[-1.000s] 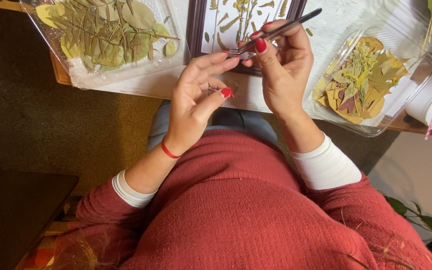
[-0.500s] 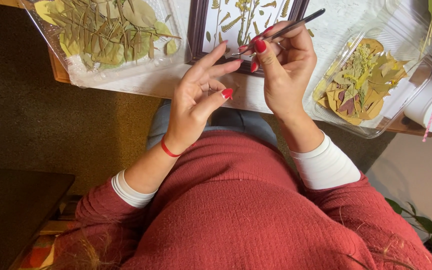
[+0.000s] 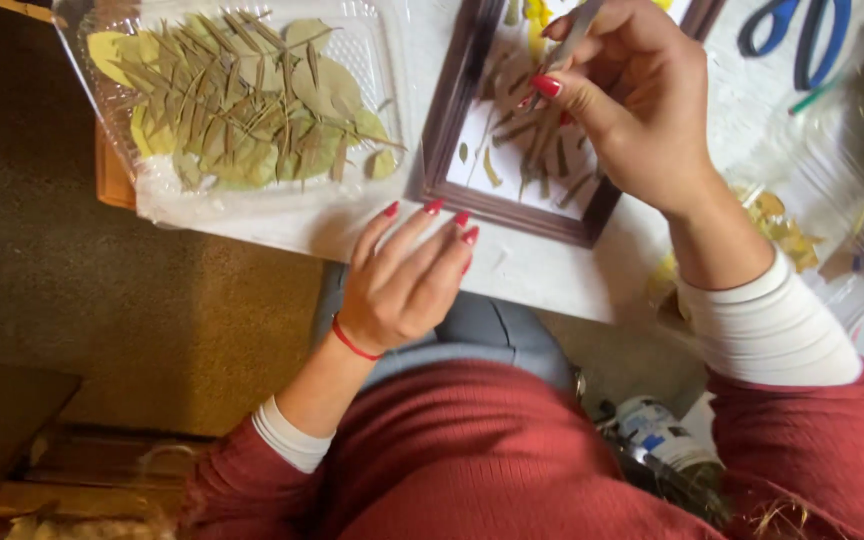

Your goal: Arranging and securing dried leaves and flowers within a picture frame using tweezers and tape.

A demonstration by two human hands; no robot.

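Metal tweezers (image 3: 574, 38) pinched in right hand (image 3: 632, 110) over picture frame (image 3: 472, 190); left hand (image 3: 407, 285) lay relaxed, empty, at tabletop (image 3: 542, 270) edge. Best w/ steady, light pressure.

**Layout: frame centre, trays flanking**

Picture frame (image 3: 512, 190) lies on the table (image 3: 552, 275) at 12 o'clock. Leaf tray (image 3: 242, 100) at 10 o'clock, left of the frame. Scissors (image 3: 797, 30) at 1 o'clock, behind the second leaf tray (image 3: 782, 215) at 3 o'clock.
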